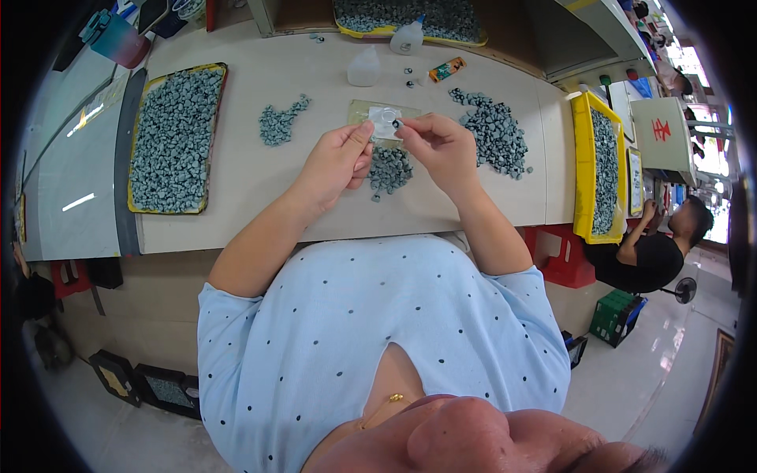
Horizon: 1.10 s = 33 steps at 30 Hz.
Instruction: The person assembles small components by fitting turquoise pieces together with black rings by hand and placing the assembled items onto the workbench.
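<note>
My left hand [337, 162] and my right hand [441, 146] are raised together over the middle of the pale worktable [236, 181]. Between their fingertips they pinch a small whitish square piece [385, 122] with a round part and a tiny dark bit at its edge. Just below the hands lies a small heap of grey-blue pieces [389, 169]. A flat clear sheet [364, 109] lies on the table behind the held piece.
A yellow-rimmed tray [134, 142] of grey pieces stands at the left, another tray [581, 158] at the right, a third [371, 31] at the back. Loose grey piles [277, 122] [495, 130], two plastic bottles [364, 67] [408, 37], a small orange packet [446, 69]. Another person [658, 244] sits at the right.
</note>
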Available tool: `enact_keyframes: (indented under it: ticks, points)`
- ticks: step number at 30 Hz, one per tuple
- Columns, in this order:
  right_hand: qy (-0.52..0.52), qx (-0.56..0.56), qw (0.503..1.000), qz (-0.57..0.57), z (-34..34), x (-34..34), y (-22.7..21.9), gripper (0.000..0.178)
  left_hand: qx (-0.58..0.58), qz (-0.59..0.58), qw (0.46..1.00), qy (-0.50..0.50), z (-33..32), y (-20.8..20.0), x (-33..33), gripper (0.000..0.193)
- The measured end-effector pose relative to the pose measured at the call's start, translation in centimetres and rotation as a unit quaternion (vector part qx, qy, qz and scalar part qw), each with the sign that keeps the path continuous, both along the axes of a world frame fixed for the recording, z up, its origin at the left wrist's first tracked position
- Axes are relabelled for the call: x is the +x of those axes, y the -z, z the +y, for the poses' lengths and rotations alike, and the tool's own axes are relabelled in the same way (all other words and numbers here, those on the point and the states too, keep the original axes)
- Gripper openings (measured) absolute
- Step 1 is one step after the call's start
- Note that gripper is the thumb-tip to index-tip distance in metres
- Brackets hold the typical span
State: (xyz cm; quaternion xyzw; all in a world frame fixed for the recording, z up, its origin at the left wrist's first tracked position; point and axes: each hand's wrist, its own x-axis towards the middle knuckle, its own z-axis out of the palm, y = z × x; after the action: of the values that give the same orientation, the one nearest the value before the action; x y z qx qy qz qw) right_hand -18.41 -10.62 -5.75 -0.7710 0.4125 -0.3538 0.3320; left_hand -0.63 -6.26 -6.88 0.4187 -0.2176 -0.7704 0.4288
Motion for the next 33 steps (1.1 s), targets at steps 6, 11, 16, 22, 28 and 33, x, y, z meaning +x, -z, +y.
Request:
enact_keyframes:
  ticks: [6, 11, 16, 22, 28, 33]
  points:
    - [-0.004, 0.406, 0.862, -0.304, -0.2, 0.0, -0.3, 0.010, -0.007, 0.002, 1.000, -0.011, -0.3, 0.3, -0.2, 0.033]
    - [-0.011, 0.485, 0.791, -0.374, -0.4, 0.0, -0.1, 0.007, 0.001, 0.017, 1.000, -0.023, -0.5, 0.0, -0.3, 0.031]
    - [0.004, 0.410, 0.862, -0.298, -0.3, 0.3, 0.0, 0.008, -0.018, 0.049, 0.998, -0.023, -0.6, -0.1, -0.2, 0.027]
    - [-0.022, -0.128, 0.991, -0.032, -0.3, 0.9, 0.3, 0.019, 0.011, 0.077, 0.997, 0.005, -0.5, -0.3, 0.0, 0.026]
    - [-0.066, -0.287, 0.956, -0.003, -0.6, 1.1, 0.7, 0.026, 0.015, 0.081, 0.997, 0.016, -0.5, -0.3, 0.1, 0.025]
    - [-0.081, -0.302, 0.950, 0.012, -0.4, 1.1, 0.6, 0.027, 0.012, 0.079, 0.997, 0.018, -0.4, -0.4, 0.1, 0.024]
